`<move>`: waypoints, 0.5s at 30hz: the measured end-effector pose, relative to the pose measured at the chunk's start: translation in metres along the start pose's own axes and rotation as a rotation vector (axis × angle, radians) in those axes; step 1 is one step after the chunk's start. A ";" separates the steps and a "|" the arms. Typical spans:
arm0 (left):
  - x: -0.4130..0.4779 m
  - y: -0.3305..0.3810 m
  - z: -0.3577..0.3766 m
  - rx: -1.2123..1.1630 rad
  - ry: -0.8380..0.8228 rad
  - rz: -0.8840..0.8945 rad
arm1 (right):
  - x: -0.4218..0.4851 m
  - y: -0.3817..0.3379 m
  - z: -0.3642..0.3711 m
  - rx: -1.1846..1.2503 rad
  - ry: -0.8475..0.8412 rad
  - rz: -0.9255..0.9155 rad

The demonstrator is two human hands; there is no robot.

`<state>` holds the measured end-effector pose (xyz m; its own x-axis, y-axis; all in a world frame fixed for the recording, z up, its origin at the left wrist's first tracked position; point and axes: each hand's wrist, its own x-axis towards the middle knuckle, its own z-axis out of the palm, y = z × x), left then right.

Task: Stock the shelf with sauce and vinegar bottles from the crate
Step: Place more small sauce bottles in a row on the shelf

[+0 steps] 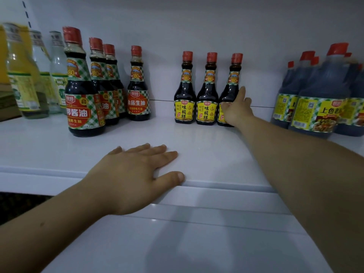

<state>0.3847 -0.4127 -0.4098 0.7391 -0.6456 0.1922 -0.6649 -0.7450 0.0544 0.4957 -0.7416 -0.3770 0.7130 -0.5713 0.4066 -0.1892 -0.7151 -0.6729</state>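
Note:
Three small dark sauce bottles with yellow labels and red caps stand in a row at the back of the white shelf (206, 146): left (184, 89), middle (207, 91), right (233, 79). My right hand (236, 109) reaches far in and wraps around the lower body of the rightmost bottle, which stands upright. My left hand (136, 174) lies flat, palm down, fingers spread, on the shelf's front edge and holds nothing. The crate is not in view.
Red-labelled soy sauce bottles (83, 91) stand at the left, one more (137, 89) apart from them. Pale vinegar bottles (29, 75) fill the far left. Large dark jugs with yellow labels (319, 99) crowd the right. A lower shelf (187, 243) juts out below.

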 end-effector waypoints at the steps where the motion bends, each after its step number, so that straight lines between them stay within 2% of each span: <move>1: 0.000 0.000 0.000 -0.001 0.001 -0.001 | -0.002 -0.001 0.002 -0.064 0.016 -0.052; 4: 0.000 0.000 0.000 0.008 -0.002 0.002 | -0.006 -0.005 0.006 -0.154 -0.019 -0.124; 9: 0.000 0.000 -0.001 0.014 -0.007 0.011 | -0.005 -0.008 0.007 -0.264 -0.083 -0.086; 15: -0.001 0.001 -0.002 0.016 0.004 0.027 | -0.009 -0.018 0.007 -0.384 -0.060 -0.032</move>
<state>0.3835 -0.4124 -0.4075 0.7205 -0.6647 0.1974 -0.6827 -0.7299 0.0338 0.4973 -0.7213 -0.3728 0.7586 -0.5301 0.3788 -0.3973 -0.8371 -0.3759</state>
